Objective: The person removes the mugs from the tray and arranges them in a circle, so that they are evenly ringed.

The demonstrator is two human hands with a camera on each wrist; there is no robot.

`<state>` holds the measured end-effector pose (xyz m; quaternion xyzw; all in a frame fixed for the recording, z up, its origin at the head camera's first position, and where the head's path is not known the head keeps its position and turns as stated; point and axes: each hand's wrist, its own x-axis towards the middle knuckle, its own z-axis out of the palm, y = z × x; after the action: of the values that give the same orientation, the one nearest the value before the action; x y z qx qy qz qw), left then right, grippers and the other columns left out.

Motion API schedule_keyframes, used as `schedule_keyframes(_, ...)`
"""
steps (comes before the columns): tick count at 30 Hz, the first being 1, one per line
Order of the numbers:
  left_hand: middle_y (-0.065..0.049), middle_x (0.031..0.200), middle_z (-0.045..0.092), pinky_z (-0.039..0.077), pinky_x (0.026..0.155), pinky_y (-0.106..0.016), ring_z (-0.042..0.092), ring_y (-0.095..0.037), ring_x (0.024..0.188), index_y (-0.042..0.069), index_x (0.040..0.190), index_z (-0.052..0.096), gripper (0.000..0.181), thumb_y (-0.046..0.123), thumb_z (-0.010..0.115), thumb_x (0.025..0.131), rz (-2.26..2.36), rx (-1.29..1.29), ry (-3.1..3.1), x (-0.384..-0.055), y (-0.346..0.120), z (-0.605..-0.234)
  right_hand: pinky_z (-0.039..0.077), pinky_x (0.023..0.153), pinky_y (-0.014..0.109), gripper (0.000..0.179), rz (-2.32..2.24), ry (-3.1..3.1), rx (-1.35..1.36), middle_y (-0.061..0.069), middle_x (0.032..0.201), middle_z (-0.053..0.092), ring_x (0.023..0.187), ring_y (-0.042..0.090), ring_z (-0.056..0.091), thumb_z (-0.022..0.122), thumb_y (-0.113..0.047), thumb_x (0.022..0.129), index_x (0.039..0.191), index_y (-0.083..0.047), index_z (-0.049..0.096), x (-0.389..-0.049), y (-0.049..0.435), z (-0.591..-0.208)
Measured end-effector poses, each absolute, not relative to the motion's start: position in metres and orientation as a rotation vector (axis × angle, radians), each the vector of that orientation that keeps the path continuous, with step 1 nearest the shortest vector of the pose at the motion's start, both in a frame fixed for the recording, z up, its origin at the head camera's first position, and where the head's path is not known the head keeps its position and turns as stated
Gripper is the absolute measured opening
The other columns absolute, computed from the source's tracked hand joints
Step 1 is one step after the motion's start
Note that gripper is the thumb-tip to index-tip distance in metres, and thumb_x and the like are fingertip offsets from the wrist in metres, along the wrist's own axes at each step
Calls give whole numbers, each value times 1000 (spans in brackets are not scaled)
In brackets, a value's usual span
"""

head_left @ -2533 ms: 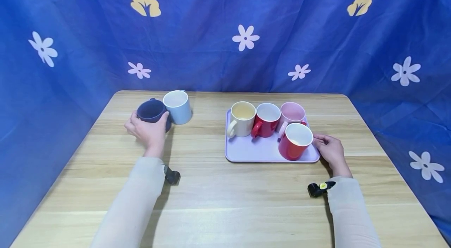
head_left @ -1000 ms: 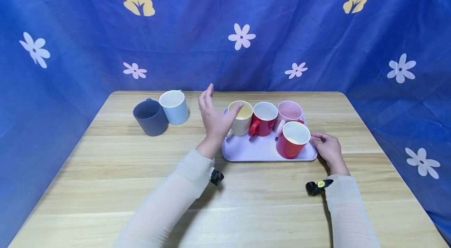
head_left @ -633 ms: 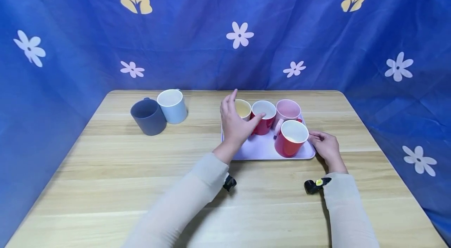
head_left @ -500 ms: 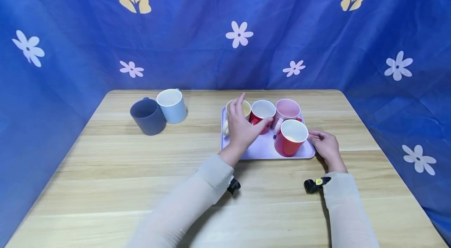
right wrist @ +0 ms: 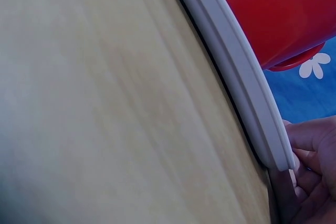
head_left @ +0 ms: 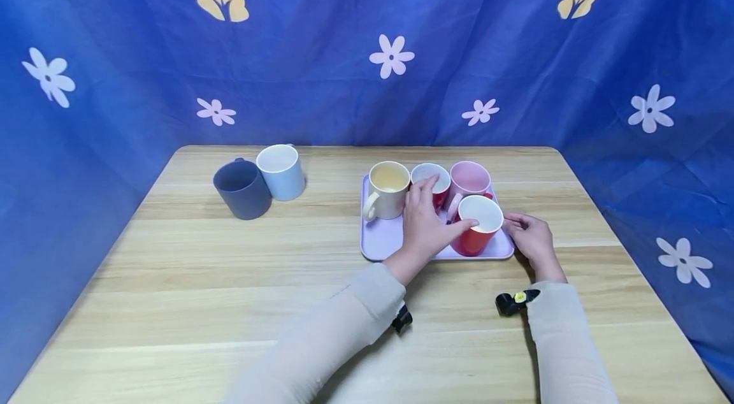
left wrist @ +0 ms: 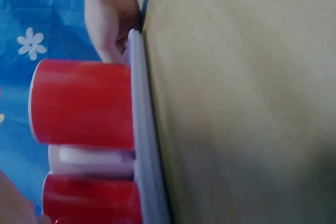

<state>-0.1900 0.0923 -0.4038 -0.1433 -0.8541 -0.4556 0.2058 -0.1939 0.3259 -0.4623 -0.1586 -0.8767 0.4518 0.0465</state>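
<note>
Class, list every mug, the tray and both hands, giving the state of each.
Dark blue mug: upright
Light blue mug: upright
Cream mug: upright
Rear red mug: upright
Pink mug: upright
Front red mug: upright
Tray: flat on table
Left hand: open, over tray
Right hand: gripping tray's edge

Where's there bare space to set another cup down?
The table is bare between the light blue mug and the tray. On the tray, a small patch lies before the cream mug, beside the left hand. Crowded: the right half, around the front red mug and pink mug.
</note>
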Motion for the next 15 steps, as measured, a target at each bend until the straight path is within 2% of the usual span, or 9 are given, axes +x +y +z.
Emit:
schedule_keyframes(5,-6,124,52,41,96,-37,49,-22,114,8,133,49,97,50,89,55,-1214,-482,-2459,-188,102,-411,46,87,33,34,1377,-2677,-474,20,113,65,105,28,60,59,-18,93,121,2,62,-194,326,-464)
schedule_keyframes(11,-6,123,52,42,92,-33,47,-21,112,8,134,48,98,49,90,54,-1261,-536,-2502,-188,110,-418,46,86,30,35,1362,-2678,-466,20,113,65,105,27,60,59,-19,93,121,2,62,-194,326,-464)
schedule_keyframes(15,-5,120,52,43,90,-31,47,-20,110,9,132,50,96,49,90,54,-1276,-520,-2531,-188,115,-422,46,88,33,35,1370,-2679,-468,20,114,64,106,27,60,59,-19,94,122,2,62,-194,326,-463)
